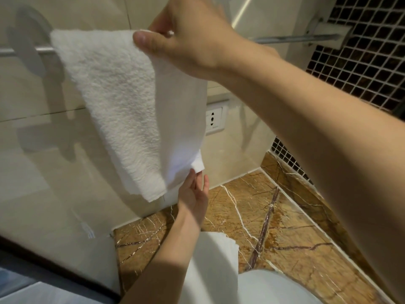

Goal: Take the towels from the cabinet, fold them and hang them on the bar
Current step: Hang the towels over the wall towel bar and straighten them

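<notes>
A folded white towel (122, 110) hangs over the metal bar (295, 38) on the beige wall. My right hand (188, 40) is up at the bar and pinches the towel's top right corner between thumb and fingers. My left hand (194, 198) is below, palm up with straight fingers, and its fingertips touch the towel's lower right corner. More white towel (214, 260) lies on the counter under my left forearm. The cabinet is out of view.
A brown marble counter (285, 227) meets the wall at the bottom. A white wall socket (213, 118) sits just right of the hanging towel. Dark mosaic tile (361, 62) fills the upper right. The bar's mount (328, 34) is at its right end.
</notes>
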